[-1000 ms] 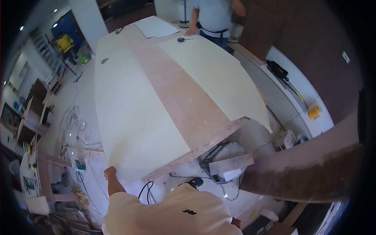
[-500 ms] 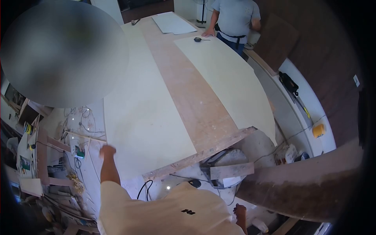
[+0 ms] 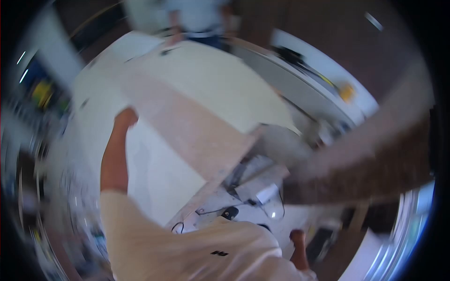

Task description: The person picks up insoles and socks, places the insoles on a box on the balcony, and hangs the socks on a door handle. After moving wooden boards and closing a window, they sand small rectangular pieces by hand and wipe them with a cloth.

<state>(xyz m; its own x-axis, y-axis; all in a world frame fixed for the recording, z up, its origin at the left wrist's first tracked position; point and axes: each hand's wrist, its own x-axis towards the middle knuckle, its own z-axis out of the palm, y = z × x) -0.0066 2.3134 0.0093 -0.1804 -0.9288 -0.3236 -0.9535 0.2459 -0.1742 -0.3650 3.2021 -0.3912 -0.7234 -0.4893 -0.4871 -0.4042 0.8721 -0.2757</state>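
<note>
The broad surface [image 3: 192, 129] carries a pale sheet [image 3: 154, 173] along its left side. A co-worker [image 3: 199, 18], blurred and cut off above, stands at the far end. The left hand [image 3: 126, 116] has swung from the sheet's outer edge to over its face, so that edge is free of it; blur hides grip and contact. The right hand [image 3: 296, 235] hangs low beside the body, its grip impossible to tell

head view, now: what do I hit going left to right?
Person in yellow → left hand → white paper → right hand → yellow item. Blurred frame; overlapping things left out.
</note>
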